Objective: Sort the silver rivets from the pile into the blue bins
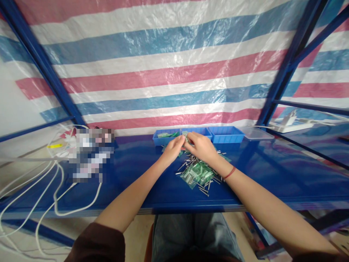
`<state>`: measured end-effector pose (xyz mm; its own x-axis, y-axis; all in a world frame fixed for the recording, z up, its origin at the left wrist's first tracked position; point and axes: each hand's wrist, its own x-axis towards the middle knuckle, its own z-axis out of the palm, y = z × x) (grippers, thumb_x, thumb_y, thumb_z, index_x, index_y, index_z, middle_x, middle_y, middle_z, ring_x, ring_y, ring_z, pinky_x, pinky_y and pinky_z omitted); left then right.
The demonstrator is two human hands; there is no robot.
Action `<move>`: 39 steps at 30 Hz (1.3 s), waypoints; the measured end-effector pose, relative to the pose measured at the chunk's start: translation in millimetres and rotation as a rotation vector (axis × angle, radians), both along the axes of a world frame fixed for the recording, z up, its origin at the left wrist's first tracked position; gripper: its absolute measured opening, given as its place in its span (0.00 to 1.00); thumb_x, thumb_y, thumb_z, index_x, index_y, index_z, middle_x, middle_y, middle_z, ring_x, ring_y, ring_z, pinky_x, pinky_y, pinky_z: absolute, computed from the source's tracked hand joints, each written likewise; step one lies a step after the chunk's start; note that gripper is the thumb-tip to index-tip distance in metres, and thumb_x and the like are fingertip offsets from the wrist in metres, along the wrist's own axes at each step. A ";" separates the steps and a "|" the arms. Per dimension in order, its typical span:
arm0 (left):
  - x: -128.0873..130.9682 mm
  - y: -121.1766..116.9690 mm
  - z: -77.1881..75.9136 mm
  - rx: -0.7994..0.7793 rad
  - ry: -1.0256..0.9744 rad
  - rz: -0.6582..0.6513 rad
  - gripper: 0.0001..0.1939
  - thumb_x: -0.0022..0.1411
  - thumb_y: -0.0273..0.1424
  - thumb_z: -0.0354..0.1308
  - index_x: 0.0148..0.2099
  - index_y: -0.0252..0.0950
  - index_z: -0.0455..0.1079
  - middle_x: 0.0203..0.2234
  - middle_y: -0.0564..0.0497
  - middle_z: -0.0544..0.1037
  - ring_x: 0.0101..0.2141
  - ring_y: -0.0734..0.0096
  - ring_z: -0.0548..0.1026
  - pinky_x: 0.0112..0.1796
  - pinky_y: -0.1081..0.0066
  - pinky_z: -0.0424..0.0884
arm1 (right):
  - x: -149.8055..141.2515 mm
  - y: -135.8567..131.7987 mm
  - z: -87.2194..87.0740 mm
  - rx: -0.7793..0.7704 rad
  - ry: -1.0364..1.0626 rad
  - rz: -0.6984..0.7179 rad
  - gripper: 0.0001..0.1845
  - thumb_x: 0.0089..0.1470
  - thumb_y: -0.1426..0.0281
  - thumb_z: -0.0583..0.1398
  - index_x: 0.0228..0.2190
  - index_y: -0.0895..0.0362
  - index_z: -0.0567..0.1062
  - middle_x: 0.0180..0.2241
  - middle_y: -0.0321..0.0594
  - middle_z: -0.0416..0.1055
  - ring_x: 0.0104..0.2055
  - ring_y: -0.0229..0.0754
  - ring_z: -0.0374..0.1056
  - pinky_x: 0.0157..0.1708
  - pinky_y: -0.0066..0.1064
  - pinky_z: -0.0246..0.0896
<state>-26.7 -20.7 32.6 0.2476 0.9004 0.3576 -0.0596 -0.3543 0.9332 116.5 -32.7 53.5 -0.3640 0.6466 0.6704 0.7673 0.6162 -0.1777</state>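
My left hand [173, 148] and my right hand [202, 146] meet in front of the blue bins, fingers closed. Between their fingertips is a small clear plastic bag [185, 134], mostly covered by the fingers; its contents cannot be made out. Just below my right hand lies a pile of green-tinted small plastic bags [200, 173] with metal pieces inside. Loose metal screws or nails [204, 191] are scattered around and under that pile. The left blue bin [159, 139] has green bags in it. My right hand partly hides the middle blue bin [200, 130].
The right blue bin [227, 136] stands beside a clear plastic lid [257, 133]. White cables [57, 182] and blurred-out items [91, 156] occupy the left side. Blue metal posts [283, 69] and a striped tarp [174, 76] bound the blue table [131, 163].
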 end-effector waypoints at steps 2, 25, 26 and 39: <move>0.8 -0.8 -0.9 -0.008 -0.012 -0.036 0.20 0.55 0.45 0.54 0.40 0.34 0.71 0.35 0.47 0.76 0.37 0.68 0.74 0.36 0.72 0.71 | 0.3 2.4 -3.1 -0.032 -0.058 0.031 0.08 0.54 0.67 0.52 0.29 0.58 0.67 0.28 0.39 0.65 0.29 0.37 0.59 0.29 0.27 0.49; -68.4 54.4 -13.6 0.402 1.195 0.689 0.24 0.62 0.45 0.43 0.55 0.40 0.63 0.52 0.45 0.67 0.53 0.57 0.63 0.54 0.52 0.54 | 37.7 24.1 10.6 -0.186 -0.065 -0.158 0.10 0.49 0.73 0.52 0.29 0.59 0.74 0.29 0.42 0.73 0.31 0.40 0.67 0.32 0.28 0.55; -68.9 53.9 -12.9 0.387 1.208 0.667 0.24 0.62 0.45 0.42 0.55 0.41 0.63 0.52 0.46 0.67 0.53 0.57 0.63 0.54 0.50 0.53 | 39.6 26.3 8.3 -0.229 -0.109 -0.157 0.10 0.49 0.73 0.53 0.29 0.58 0.75 0.30 0.42 0.74 0.32 0.41 0.68 0.32 0.28 0.55; -67.0 47.7 -12.5 0.327 1.283 0.590 0.28 0.61 0.47 0.41 0.60 0.41 0.56 0.60 0.47 0.58 0.60 0.50 0.49 0.54 0.39 0.44 | 14.9 44.7 -23.8 -0.371 -0.190 -0.225 0.19 0.46 0.61 0.60 0.39 0.58 0.73 0.33 0.45 0.74 0.38 0.46 0.68 0.37 0.32 0.58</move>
<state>-93.7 27.0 20.1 0.1787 0.9055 0.3848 0.9662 -0.2353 0.1050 131.4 12.1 29.7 -0.2809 0.9067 0.3145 0.9148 0.3521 -0.1980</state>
